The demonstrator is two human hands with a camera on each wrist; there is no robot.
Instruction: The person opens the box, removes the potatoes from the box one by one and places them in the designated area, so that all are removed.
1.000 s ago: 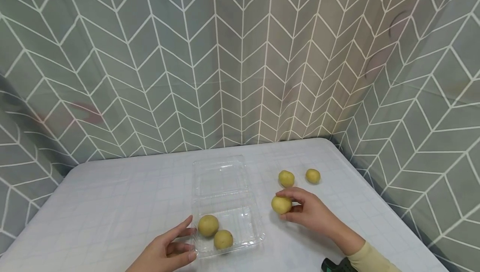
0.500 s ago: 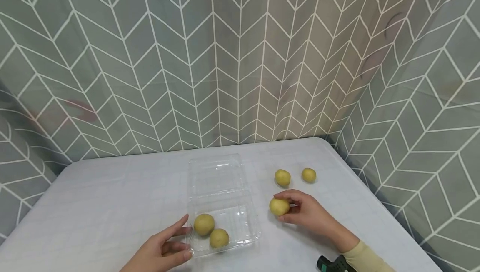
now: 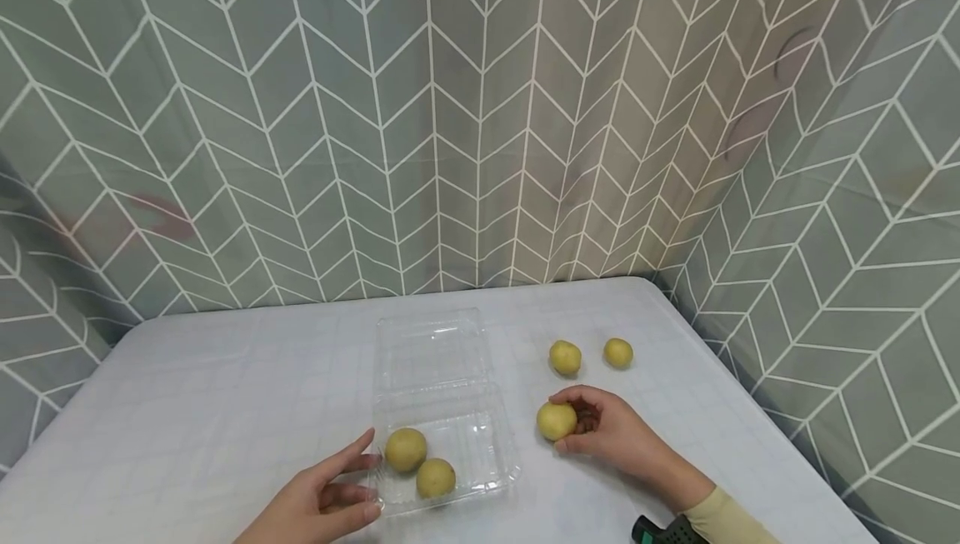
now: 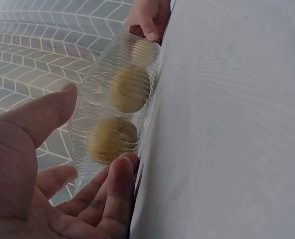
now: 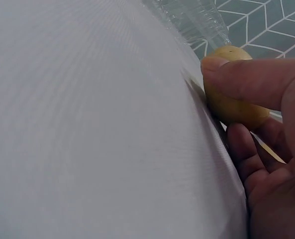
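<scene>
1. Pinching a yellow fruit, the right hand sits low, right of centre, in the head view; the left hand grips a clear container by its edge.
2. Left wrist: two fruits inside, mid-frame.
3. Right wrist: the yellow fruit, upper right.

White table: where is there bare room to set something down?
The widest free patch is the left side of the white table, between its edge, the left hand and the clear container. A narrow strip separates the container from the held fruit. Crowded: around the right hand, with two loose fruits beyond.
</scene>
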